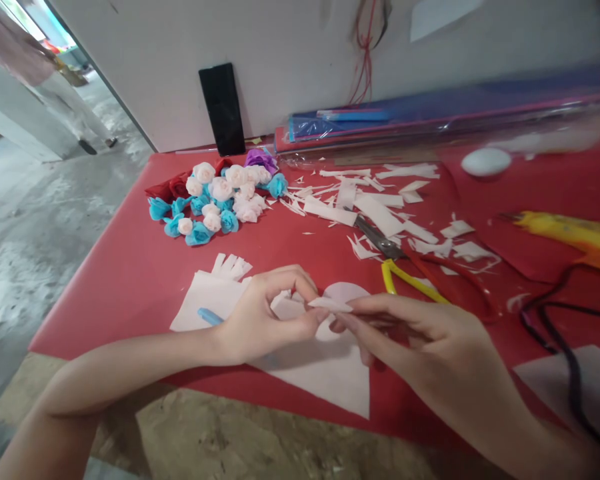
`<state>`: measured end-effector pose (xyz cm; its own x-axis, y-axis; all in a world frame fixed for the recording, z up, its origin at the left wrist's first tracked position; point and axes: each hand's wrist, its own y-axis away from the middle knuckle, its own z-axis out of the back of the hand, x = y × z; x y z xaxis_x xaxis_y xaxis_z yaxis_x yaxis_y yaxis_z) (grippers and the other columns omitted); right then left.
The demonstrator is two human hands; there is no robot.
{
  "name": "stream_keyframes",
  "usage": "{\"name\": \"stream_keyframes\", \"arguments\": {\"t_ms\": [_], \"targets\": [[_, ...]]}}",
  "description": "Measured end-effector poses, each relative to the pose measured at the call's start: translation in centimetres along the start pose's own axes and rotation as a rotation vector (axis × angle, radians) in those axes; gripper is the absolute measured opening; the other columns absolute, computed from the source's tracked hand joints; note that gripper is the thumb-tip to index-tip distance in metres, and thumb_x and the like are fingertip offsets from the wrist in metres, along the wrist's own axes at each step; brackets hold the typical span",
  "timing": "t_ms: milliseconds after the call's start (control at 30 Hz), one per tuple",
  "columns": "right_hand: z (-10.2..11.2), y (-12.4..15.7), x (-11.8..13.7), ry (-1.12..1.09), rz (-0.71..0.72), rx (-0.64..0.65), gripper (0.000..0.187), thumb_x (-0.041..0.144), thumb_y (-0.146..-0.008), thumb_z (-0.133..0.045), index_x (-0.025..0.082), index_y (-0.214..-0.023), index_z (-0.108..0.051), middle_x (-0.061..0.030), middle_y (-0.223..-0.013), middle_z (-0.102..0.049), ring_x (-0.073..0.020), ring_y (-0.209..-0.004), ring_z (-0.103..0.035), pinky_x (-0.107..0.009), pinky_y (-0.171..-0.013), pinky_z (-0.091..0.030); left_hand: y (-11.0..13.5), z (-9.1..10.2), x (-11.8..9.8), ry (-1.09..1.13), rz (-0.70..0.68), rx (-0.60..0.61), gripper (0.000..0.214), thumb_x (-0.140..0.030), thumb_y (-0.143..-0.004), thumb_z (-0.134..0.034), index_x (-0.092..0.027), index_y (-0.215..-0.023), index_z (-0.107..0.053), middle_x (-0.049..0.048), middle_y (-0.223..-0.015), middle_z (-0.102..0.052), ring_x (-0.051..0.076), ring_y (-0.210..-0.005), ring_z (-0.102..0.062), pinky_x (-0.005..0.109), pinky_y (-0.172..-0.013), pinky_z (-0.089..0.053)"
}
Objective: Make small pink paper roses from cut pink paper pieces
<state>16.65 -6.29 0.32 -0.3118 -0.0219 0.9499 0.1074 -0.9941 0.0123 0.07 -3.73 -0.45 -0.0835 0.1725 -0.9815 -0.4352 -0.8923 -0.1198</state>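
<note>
Head view. The landmark is the large white paper sheet (330,383) on the red-covered table (115,280). A slim light-blue pen (210,317) lies on the sheet's left part, and a fringed white paper strip (233,267) lies at its far-left edge. Beyond the sheet, to the left, is a cluster of white, blue, red and purple rosette flowers (221,188); behind them a black rectangular phone (223,110) leans on the wall. Beyond the sheet, to the right, are scattered white paper scraps (383,215) and a metal cutting tool with red and yellow handles (390,248), the handles just behind the right hand (420,327). Farther right of the sheet are a yellow glue gun (565,227) and a looping black cable (573,360), near the right forearm. Both hands obstruct the sheet's middle.

The small white paper piece (330,305) is held above the sheet. It appears narrow and flattened, tapering leftward; whether it is folded cannot be determined. The left hand (275,313) pinches its left end between thumb and fingers; the right hand pinches its right end, fingers bent.
</note>
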Motion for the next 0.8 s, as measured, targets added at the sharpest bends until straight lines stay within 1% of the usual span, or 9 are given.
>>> {"name": "stream_keyframes", "arguments": {"t_ms": [100, 200, 267, 333, 433, 500, 600, 733, 800], "targets": [[0.2, -0.2, 0.2, -0.039, -0.039, 0.053, 0.008, 0.02, -0.068, -0.061, 0.021, -0.061, -0.064, 0.0028, -0.046, -0.055, -0.0085, -0.036, -0.046, -0.019, -0.035, -0.038, 0.0, 0.0, -0.2, 0.017, 0.022, -0.016, 0.012, -0.016, -0.071, -0.059, -0.016, -0.063, -0.051, -0.0006, -0.066, -0.054, 0.011, -0.065, -0.052, 0.026, -0.067, -0.042], [0.5, -0.4, 0.5, -0.118, -0.141, 0.065, 0.008, 0.018, -0.067, -0.061, 0.021, -0.061, -0.064, 0.003, -0.046, -0.055, -0.0073, -0.036, -0.046, -0.017, -0.036, -0.04, -0.2, 0.3, -0.4, 0.047, 0.013, -0.07, 0.012, -0.018, -0.074, -0.058, -0.017, -0.064, -0.05, -0.0007, -0.065, -0.052, 0.011, -0.064, -0.05, 0.025, -0.063, -0.042], [0.7, -0.5, 0.7, -0.179, -0.21, 0.056, 0.008, 0.019, -0.066, -0.061, 0.02, -0.059, -0.063, 0.002, -0.05, -0.058, -0.0065, -0.037, -0.046, -0.017, -0.037, -0.04, -0.5, 0.8, -0.5, -0.005, -0.052, -0.091, 0.01, -0.017, -0.075, -0.056, -0.017, -0.068, -0.051, 0.0002, -0.067, -0.053, 0.011, -0.066, -0.051, 0.025, -0.064, -0.044], [0.8, -0.6, 0.8, -0.238, -0.259, 0.083, 0.008, 0.021, -0.066, -0.062, 0.019, -0.058, -0.062, 0.0012, -0.051, -0.06, -0.0062, -0.037, -0.045, -0.017, -0.036, -0.04, -1.0, 1.5, -0.5, -0.146, -0.243, -0.067, 0.006, -0.015, -0.074, -0.058, -0.016, -0.074, -0.052, 0.0013, -0.072, -0.056, 0.012, -0.07, -0.054, 0.028, -0.071, -0.045], [0.9, -0.9, 0.7, -0.32, -0.296, 0.212, 0.011, 0.021, -0.067, -0.062, 0.018, -0.056, -0.061, 0.0034, -0.042, -0.054, -0.0061, -0.035, -0.046, -0.016, -0.035, -0.038, -1.6, 2.5, -0.3, -0.382, -0.589, 0.008, 0.018, -0.014, -0.07, -0.064, -0.017, -0.083, -0.053, 0.0011, -0.074, -0.063, 0.012, -0.071, -0.059, 0.034, -0.085, -0.043], [0.9, -1.0, 0.4, -0.36, -0.324, 0.266, 0.013, 0.02, -0.066, -0.063, 0.017, -0.055, -0.059, 0.004, -0.041, -0.054, -0.0051, -0.034, -0.046, -0.015, -0.035, -0.035, -1.8, 2.9, -0.3, -0.512, -0.729, 0.047, 0.022, -0.017, -0.068, -0.067, -0.017, -0.085, -0.053, 0.0016, -0.074, -0.065, 0.012, -0.069, -0.061, 0.037, -0.09, -0.041], [0.9, -0.9, 0.1, -0.397, -0.373, 0.289, 0.013, 0.02, -0.067, -0.063, 0.017, -0.055, -0.06, 0.0036, -0.044, -0.057, -0.004, -0.033, -0.046, -0.015, -0.035, -0.034, -1.8, 2.8, -0.4, -0.682, -0.845, 0.042, 0.024, -0.021, -0.067, -0.068, -0.016, -0.087, -0.054, 0.0025, -0.073, -0.065, 0.012, -0.067, -0.061, 0.037, -0.088, -0.043], [0.9, -0.6, 0.1, -0.453, -0.419, 0.319, 0.012, 0.02, -0.068, -0.063, 0.016, -0.056, -0.06, 0.0023, -0.049, -0.061, -0.0032, -0.032, -0.046, -0.014, -0.035, -0.034, -1.4, 2.3, -0.4, -0.751, -0.852, -0.055, 0.023, -0.023, -0.068, -0.068, -0.017, -0.086, -0.055, 0.0011, -0.069, -0.061, 0.011, -0.064, -0.058, 0.038, -0.086, -0.044], [0.9, -0.5, 0.2, -0.47, -0.422, 0.32, 0.013, 0.02, -0.068, -0.063, 0.016, -0.056, -0.059, 0.0016, -0.052, -0.063, -0.0028, -0.033, -0.046, -0.013, -0.035, -0.035, -1.4, 2.2, -0.5, -0.69, -0.802, -0.037, 0.021, -0.022, -0.069, -0.067, -0.017, -0.085, -0.054, 0.0009, -0.071, -0.062, 0.011, -0.066, -0.058, 0.039, -0.089, -0.041]]}}
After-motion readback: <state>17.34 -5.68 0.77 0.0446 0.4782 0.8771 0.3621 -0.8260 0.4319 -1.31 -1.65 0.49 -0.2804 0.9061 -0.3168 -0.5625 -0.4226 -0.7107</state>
